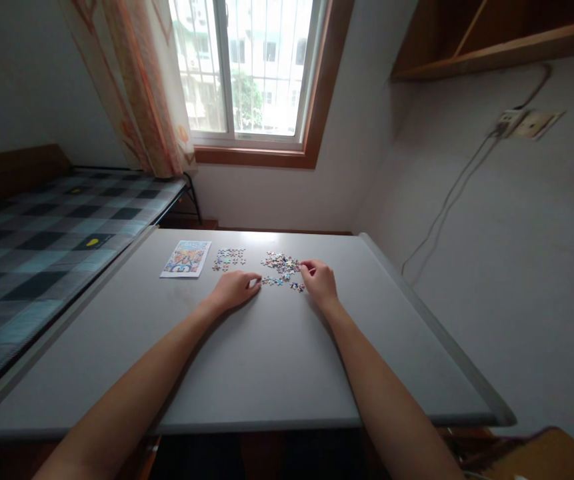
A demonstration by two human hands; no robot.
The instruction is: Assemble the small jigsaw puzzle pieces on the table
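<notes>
A loose pile of small jigsaw puzzle pieces (281, 262) lies near the far side of the grey-white table (261, 360). At the pile's right edge is my right hand (319, 281), its thumb and fingers pinched together on a puzzle piece, largely hidden by the fingertips. My left hand (237, 291) rests on the table left of a short row of pieces (273, 281); a gap shows between its thumb and forefinger. Another group of pieces (229, 257) is spread out beyond that hand. Farther left lies a colourful printed picture sheet (185, 260). A few pieces (297, 287) sit beside my right hand.
On the left, a bed with a checked cover (101, 217) runs along the table. A curtained window (247, 73) is straight ahead. To the right, a cable (441, 207) hangs from a wall socket (524, 123) below a wooden shelf (507, 53).
</notes>
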